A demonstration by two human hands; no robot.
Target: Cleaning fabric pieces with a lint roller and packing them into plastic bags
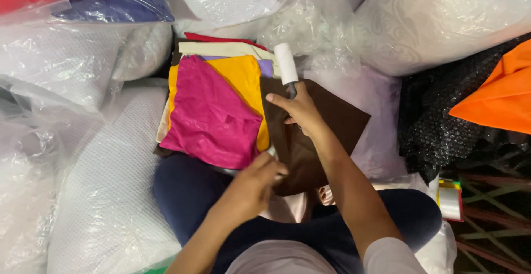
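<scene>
My right hand (300,109) is closed around the dark handle of a white lint roller (286,63), whose paper drum sticks up past my fingers above the top edge of a dark brown square of cloth (332,120). The handle is mostly hidden inside my grip. My left hand (251,188) pinches the near edge of that brown cloth, fingers curled shut on it; something small and pale shows at my fingertips, but I cannot make out what it is.

The brown cloth lies across my lap, on my dark blue trousers (185,191), and overlaps the right side of a pile of folded fabric pieces (221,50). A magenta piece (207,113) lies on top of that pile, with a yellow one (243,77) under it; only thin strips of cream, lilac and red layers show at the far edge.

Clear plastic bags of white pillows (105,196) crowd around me, most cut off by the frame. An orange cloth (498,94) at the right edge lies on black bubble wrap (437,124).
</scene>
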